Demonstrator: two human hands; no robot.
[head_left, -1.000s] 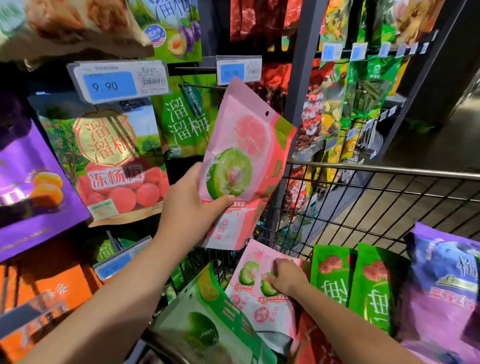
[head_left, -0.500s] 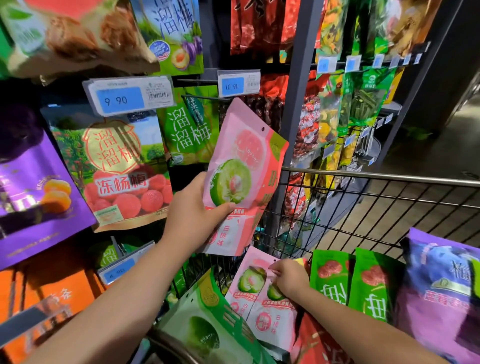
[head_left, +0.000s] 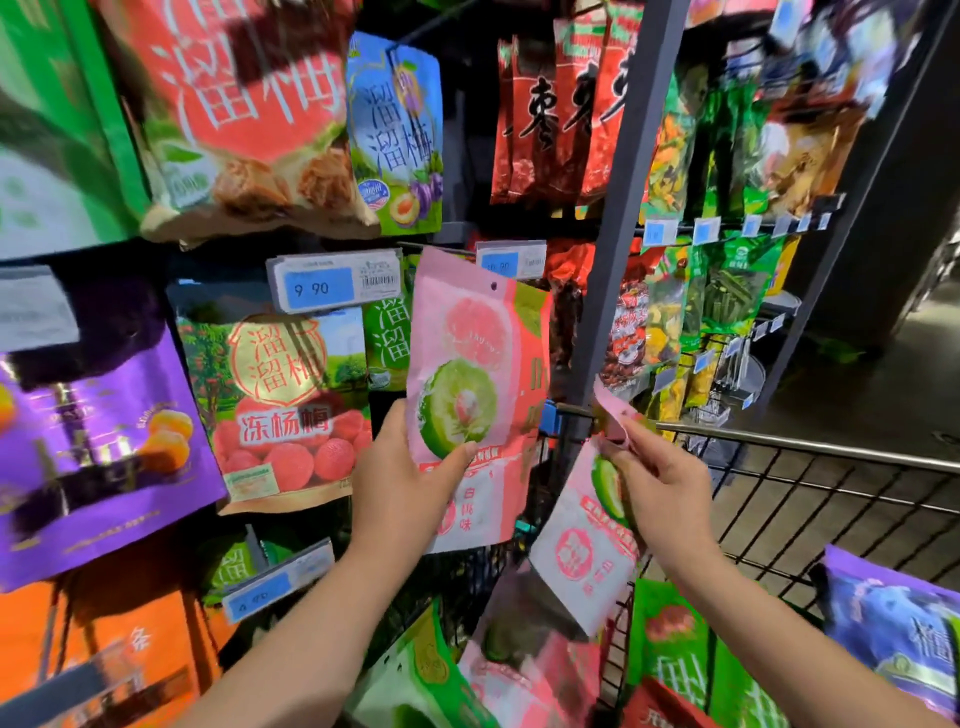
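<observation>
My left hand (head_left: 402, 483) grips a pink snack pouch (head_left: 470, 364) with a green plum picture, held upright in front of the hanging display. My right hand (head_left: 660, 483) pinches a second, matching pink pouch (head_left: 582, 551) near its top, holding it tilted above the shopping cart's corner. Another pink pouch (head_left: 519, 675) lies in the cart below it.
A wire shopping cart (head_left: 810, 447) holds green pouches (head_left: 670, 639), a purple pouch (head_left: 893, 623) and a green-white pouch (head_left: 421, 670). Hanging snack bags and blue price tags (head_left: 332, 283) fill the rack; a grey upright post (head_left: 618, 208) stands behind my hands.
My right hand has lifted a pink pouch out of the cart and up beside the one in my left hand. The view tilted upward.
</observation>
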